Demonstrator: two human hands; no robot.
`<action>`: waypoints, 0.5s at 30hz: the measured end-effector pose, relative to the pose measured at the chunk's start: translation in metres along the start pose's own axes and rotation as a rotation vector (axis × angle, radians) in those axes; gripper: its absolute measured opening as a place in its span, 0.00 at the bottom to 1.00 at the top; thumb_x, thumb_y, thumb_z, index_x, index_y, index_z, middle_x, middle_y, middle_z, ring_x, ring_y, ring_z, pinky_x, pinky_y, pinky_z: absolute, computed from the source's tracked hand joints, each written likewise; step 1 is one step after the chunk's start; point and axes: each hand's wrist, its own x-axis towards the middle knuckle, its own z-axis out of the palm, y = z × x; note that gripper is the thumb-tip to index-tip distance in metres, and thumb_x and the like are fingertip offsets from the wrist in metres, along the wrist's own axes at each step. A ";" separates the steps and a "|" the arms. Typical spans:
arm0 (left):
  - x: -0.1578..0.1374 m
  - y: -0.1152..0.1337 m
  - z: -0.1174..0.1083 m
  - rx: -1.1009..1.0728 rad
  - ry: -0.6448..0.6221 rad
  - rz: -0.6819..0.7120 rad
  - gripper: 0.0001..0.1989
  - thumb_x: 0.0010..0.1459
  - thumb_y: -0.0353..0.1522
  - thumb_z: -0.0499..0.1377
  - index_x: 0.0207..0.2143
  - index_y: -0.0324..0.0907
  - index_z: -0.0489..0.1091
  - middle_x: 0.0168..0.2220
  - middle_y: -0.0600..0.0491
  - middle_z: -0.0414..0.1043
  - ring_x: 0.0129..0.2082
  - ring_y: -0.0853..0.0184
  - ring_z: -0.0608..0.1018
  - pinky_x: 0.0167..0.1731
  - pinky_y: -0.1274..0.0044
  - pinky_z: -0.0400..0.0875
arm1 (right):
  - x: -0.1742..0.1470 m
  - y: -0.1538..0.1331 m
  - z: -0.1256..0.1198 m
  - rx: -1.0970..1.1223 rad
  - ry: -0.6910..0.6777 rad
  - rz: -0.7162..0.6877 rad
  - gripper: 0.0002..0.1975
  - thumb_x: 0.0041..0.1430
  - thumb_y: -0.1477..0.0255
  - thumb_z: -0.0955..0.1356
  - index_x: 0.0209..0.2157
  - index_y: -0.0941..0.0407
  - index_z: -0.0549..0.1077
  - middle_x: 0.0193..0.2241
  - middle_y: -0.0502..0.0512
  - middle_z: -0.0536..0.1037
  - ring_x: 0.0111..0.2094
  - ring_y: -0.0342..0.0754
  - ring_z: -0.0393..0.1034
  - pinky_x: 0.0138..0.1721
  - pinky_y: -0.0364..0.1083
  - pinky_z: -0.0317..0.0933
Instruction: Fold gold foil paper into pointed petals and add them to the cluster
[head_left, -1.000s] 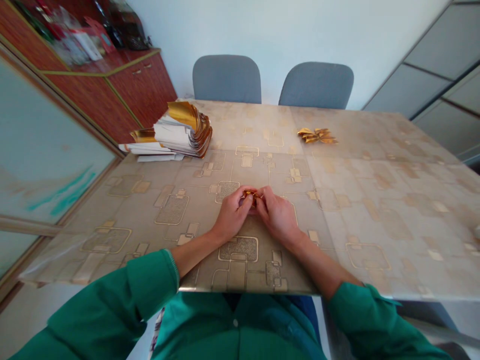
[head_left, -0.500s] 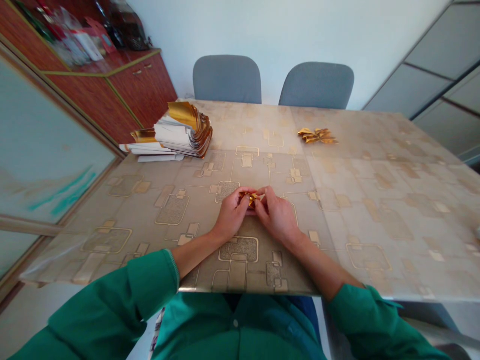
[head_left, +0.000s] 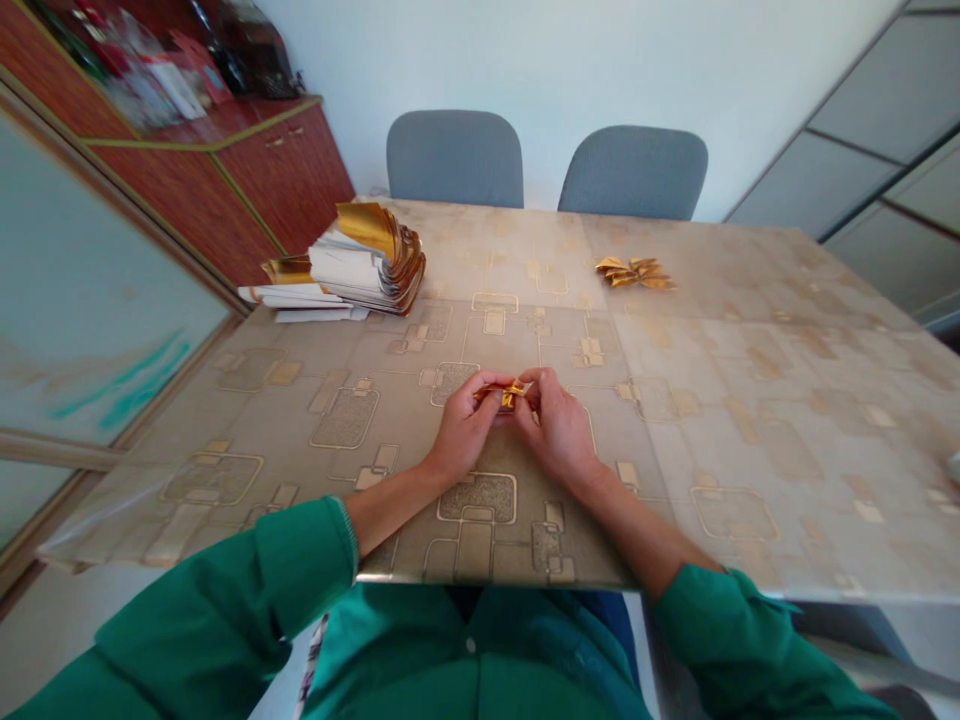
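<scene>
The piece (head_left: 510,396) was at the middle of the frame, between the left hand (head_left: 463,425) and the right hand (head_left: 556,425), near the front edge of the surface (head_left: 720,430). Both hands were nearly closed on it, thumbs on the near side and bent fingers on the far side, the left covering much of it and the right pinching its right end. Whether it rested on the surface or was held just above could not be told

What had changed was small: more gold now showed between the fingertips than a second earlier, and the right fingers had shifted slightly. That suggested the piece was being shaped by small finger movements and was not yet finished. The stack (head_left: 367,265) at upper left and the bow (head_left: 636,272) at upper right had stayed put, well apart from the hands
</scene>
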 end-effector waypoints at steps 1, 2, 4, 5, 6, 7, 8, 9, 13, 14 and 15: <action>0.000 -0.001 0.000 0.001 0.014 0.011 0.12 0.61 0.36 0.57 0.44 0.40 0.70 0.44 0.49 0.74 0.44 0.64 0.78 0.42 0.73 0.78 | 0.000 0.000 0.000 0.008 -0.007 0.012 0.08 0.60 0.71 0.62 0.42 0.55 0.65 0.26 0.50 0.74 0.23 0.44 0.66 0.26 0.42 0.55; 0.000 -0.001 0.000 0.007 0.026 0.023 0.12 0.61 0.36 0.57 0.45 0.40 0.70 0.45 0.48 0.74 0.45 0.64 0.78 0.43 0.73 0.78 | 0.000 -0.001 0.000 0.018 -0.011 0.018 0.09 0.59 0.70 0.62 0.42 0.55 0.65 0.25 0.50 0.74 0.22 0.44 0.66 0.26 0.42 0.54; 0.000 -0.002 0.000 0.029 0.032 0.047 0.13 0.61 0.35 0.56 0.46 0.40 0.71 0.46 0.48 0.75 0.46 0.65 0.78 0.45 0.73 0.77 | 0.000 -0.001 0.000 0.045 -0.014 0.018 0.09 0.59 0.71 0.62 0.42 0.55 0.64 0.25 0.49 0.74 0.22 0.43 0.65 0.26 0.42 0.54; -0.001 -0.003 0.001 0.041 0.026 0.055 0.13 0.61 0.35 0.56 0.46 0.39 0.71 0.46 0.48 0.75 0.46 0.65 0.78 0.46 0.73 0.76 | 0.000 -0.001 0.000 0.057 -0.016 0.019 0.09 0.59 0.71 0.61 0.42 0.55 0.64 0.25 0.49 0.74 0.22 0.43 0.65 0.25 0.42 0.54; -0.001 -0.003 0.001 0.049 0.016 0.056 0.12 0.62 0.35 0.56 0.45 0.39 0.72 0.46 0.48 0.75 0.47 0.65 0.77 0.47 0.73 0.76 | 0.001 -0.001 0.000 0.065 -0.019 0.023 0.08 0.59 0.72 0.61 0.41 0.55 0.64 0.25 0.49 0.74 0.22 0.43 0.65 0.25 0.42 0.54; -0.001 -0.003 0.002 0.050 0.003 0.052 0.12 0.62 0.34 0.56 0.45 0.39 0.72 0.46 0.48 0.75 0.47 0.65 0.78 0.47 0.73 0.76 | 0.001 0.000 0.001 0.067 -0.022 0.028 0.07 0.59 0.72 0.61 0.41 0.55 0.64 0.24 0.49 0.74 0.21 0.43 0.65 0.25 0.42 0.53; -0.002 -0.003 0.002 0.046 -0.008 0.044 0.12 0.62 0.34 0.56 0.45 0.39 0.72 0.46 0.48 0.75 0.47 0.65 0.78 0.47 0.73 0.76 | 0.001 0.000 0.001 0.061 -0.023 0.033 0.07 0.60 0.72 0.61 0.40 0.55 0.64 0.24 0.49 0.74 0.21 0.43 0.64 0.25 0.42 0.53; -0.002 -0.003 0.003 0.039 -0.019 0.034 0.13 0.62 0.35 0.56 0.45 0.39 0.72 0.46 0.48 0.75 0.46 0.65 0.78 0.46 0.73 0.76 | 0.001 0.000 0.001 0.046 -0.023 0.038 0.06 0.60 0.72 0.61 0.40 0.55 0.65 0.24 0.49 0.74 0.21 0.43 0.64 0.25 0.42 0.53; -0.004 -0.001 0.004 0.022 -0.041 0.019 0.14 0.61 0.35 0.57 0.47 0.39 0.72 0.47 0.47 0.76 0.46 0.64 0.78 0.44 0.72 0.78 | 0.003 0.000 0.000 -0.005 -0.030 0.052 0.06 0.60 0.72 0.61 0.40 0.55 0.66 0.23 0.48 0.73 0.20 0.43 0.64 0.24 0.42 0.52; -0.004 0.000 0.003 0.027 -0.038 0.024 0.14 0.61 0.35 0.56 0.47 0.39 0.72 0.47 0.47 0.76 0.46 0.63 0.79 0.43 0.72 0.78 | 0.003 0.000 -0.001 -0.009 -0.029 0.058 0.07 0.59 0.73 0.61 0.40 0.55 0.66 0.22 0.48 0.73 0.20 0.43 0.64 0.24 0.41 0.51; -0.004 0.000 0.003 0.039 -0.033 0.032 0.14 0.61 0.35 0.56 0.47 0.39 0.72 0.47 0.47 0.76 0.45 0.63 0.79 0.42 0.73 0.79 | 0.003 0.000 -0.001 -0.008 -0.028 0.061 0.07 0.59 0.73 0.61 0.40 0.55 0.66 0.22 0.47 0.72 0.20 0.43 0.63 0.24 0.41 0.51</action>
